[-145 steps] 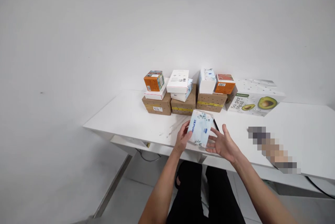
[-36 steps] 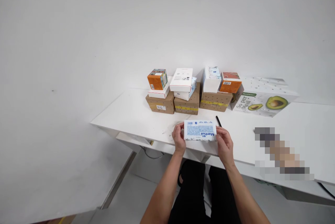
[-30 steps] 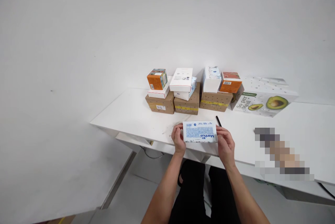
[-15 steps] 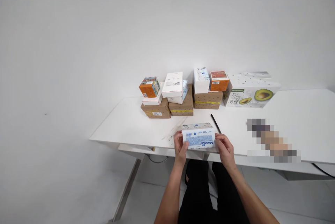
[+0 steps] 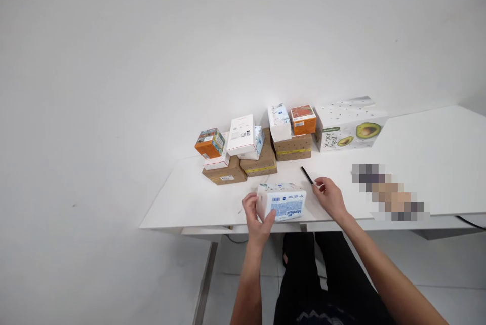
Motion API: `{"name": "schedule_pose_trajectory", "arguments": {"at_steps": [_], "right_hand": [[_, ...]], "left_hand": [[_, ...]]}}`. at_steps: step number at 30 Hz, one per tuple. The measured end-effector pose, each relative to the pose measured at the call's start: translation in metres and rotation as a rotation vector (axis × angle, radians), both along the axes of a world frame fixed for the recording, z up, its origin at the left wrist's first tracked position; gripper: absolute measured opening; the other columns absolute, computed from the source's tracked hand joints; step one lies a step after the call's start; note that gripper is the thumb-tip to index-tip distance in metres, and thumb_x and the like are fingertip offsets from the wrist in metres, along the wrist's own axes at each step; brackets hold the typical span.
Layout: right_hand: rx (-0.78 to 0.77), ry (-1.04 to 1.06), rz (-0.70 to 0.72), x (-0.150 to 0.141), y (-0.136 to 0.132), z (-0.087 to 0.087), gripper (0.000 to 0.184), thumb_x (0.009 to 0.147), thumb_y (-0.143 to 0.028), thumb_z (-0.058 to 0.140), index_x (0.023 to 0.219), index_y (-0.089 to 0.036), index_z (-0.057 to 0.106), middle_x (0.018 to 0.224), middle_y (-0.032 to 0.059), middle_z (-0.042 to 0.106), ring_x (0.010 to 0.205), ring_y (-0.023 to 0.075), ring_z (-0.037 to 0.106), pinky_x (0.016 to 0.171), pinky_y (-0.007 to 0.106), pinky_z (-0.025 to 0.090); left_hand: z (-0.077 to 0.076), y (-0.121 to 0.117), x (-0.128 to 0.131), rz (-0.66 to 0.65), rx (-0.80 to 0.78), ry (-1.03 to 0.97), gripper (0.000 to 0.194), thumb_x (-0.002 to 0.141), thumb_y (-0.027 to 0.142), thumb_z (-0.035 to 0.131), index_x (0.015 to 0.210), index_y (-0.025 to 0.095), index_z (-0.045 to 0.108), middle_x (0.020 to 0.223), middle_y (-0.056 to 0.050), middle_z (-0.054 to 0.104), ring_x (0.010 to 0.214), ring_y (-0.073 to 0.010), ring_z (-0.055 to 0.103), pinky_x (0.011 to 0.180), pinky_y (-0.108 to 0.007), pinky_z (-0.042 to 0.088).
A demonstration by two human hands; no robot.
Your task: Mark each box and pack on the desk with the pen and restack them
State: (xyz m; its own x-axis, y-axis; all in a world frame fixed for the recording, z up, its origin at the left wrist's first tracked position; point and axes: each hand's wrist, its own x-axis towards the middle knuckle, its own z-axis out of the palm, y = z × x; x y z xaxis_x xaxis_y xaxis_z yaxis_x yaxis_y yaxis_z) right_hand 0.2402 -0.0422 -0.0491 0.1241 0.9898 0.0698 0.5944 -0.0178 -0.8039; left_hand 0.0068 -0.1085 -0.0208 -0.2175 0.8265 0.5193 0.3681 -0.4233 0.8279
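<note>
My left hand [image 5: 258, 221] grips the left end of a white and blue tissue pack [image 5: 286, 204], thumb on its printed front. The pack stands on edge near the table's front edge, its floral side facing up. To the right of it, my right hand [image 5: 329, 197] has thumb and fingers closed around the near end of a slim black pen [image 5: 307, 174]. The pen's far end points away toward the boxes; its near end is hidden by my fingers.
Brown cardboard boxes [image 5: 294, 148] line the wall, topped by orange boxes [image 5: 304, 126], flat white boxes [image 5: 241, 135] and more tissue packs [image 5: 280, 120]. A large avocado-printed carton [image 5: 351, 132] stands right of them. A pixelated patch [image 5: 389, 193] covers something on the white table [image 5: 421, 148].
The tissue pack was turned from its floral face to its printed face in both hands. My right hand has let go of it and moved to the pen. The view has tilted.
</note>
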Motion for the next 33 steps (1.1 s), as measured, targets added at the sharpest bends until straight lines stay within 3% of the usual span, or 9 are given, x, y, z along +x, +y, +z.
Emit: {"name": "schedule_pose_trajectory", "arguments": {"at_steps": [3,6,10,14,19,27,30,33], "right_hand": [[-0.144,-0.321,0.068,0.002,0.017,0.002,0.028,0.086,-0.033,0.049,0.107,-0.015,0.054,0.105,0.0116,0.057,0.079,0.0187,0.061,0.072,0.03,0.044],[-0.211,-0.385,0.096,0.0,0.027,0.001,0.024,0.086,-0.031,0.05,0.099,-0.013,0.058,0.101,0.0146,0.058,0.082,0.0235,0.062,0.068,0.032,0.042],[-0.237,-0.398,0.117,-0.001,0.037,-0.002,0.018,0.084,-0.026,0.051,0.091,-0.011,0.059,0.094,0.0167,0.062,0.082,0.0258,0.062,0.068,0.033,0.041],[-0.207,-0.331,0.117,0.005,0.041,-0.007,0.012,0.081,-0.024,0.053,0.08,-0.014,0.059,0.085,0.0142,0.064,0.077,0.0237,0.061,0.067,0.032,0.04],[-0.095,-0.112,0.091,0.019,0.038,-0.014,0.013,0.073,-0.029,0.057,0.064,-0.019,0.055,0.065,0.0035,0.06,0.062,0.0176,0.055,0.061,0.029,0.038],[0.052,0.439,-0.052,0.037,0.016,-0.023,0.033,0.075,-0.052,0.056,0.071,-0.02,0.053,0.051,-0.003,0.054,0.046,0.0117,0.048,0.048,0.026,0.041],[0.075,0.601,-0.105,0.039,0.01,-0.013,0.036,0.074,-0.056,0.055,0.071,-0.021,0.048,0.058,0.0,0.061,0.05,0.0137,0.058,0.052,0.028,0.048],[0.11,0.89,-0.169,0.038,0.006,0.013,0.03,0.069,-0.046,0.063,0.07,-0.021,0.048,0.066,-0.0002,0.063,0.056,0.0145,0.063,0.054,0.028,0.051]], "left_hand": [[0.026,0.007,0.004,-0.002,0.026,0.281,0.052,0.069,0.024,0.067,0.113,0.021,0.041,0.119,-0.012,0.038,0.116,-0.0267,0.044,0.098,-0.049,0.04],[0.042,0.013,0.015,-0.081,0.048,0.528,0.054,0.066,0.018,0.066,0.114,0.02,0.04,0.119,-0.012,0.039,0.117,-0.0274,0.042,0.098,-0.05,0.041],[0.042,0.017,0.03,-0.131,0.063,0.66,0.052,0.07,0.018,0.064,0.115,0.02,0.04,0.121,-0.013,0.037,0.119,-0.0278,0.04,0.097,-0.049,0.042],[0.031,0.017,0.033,-0.064,0.096,0.574,0.061,0.068,0.024,0.069,0.12,0.02,0.036,0.126,-0.015,0.032,0.124,-0.0299,0.036,0.099,-0.051,0.04],[0.015,0.005,0.021,-0.022,0.082,0.381,0.079,0.065,0.038,0.074,0.129,0.021,0.03,0.131,-0.017,0.03,0.131,-0.0336,0.03,0.102,-0.055,0.036],[-0.006,-0.009,0.022,0.014,-0.004,0.265,0.069,0.067,0.032,0.074,0.125,0.022,0.037,0.13,-0.016,0.034,0.13,-0.0316,0.034,0.099,-0.052,0.041],[-0.009,-0.001,0.025,-0.052,-0.033,0.199,0.066,0.073,0.028,0.069,0.128,0.023,0.034,0.129,-0.015,0.039,0.126,-0.0288,0.04,0.099,-0.049,0.041],[-0.004,0.006,0.028,-0.134,-0.037,0.193,0.063,0.076,0.026,0.065,0.131,0.022,0.034,0.131,-0.016,0.041,0.126,-0.028,0.041,0.101,-0.047,0.041]]}}
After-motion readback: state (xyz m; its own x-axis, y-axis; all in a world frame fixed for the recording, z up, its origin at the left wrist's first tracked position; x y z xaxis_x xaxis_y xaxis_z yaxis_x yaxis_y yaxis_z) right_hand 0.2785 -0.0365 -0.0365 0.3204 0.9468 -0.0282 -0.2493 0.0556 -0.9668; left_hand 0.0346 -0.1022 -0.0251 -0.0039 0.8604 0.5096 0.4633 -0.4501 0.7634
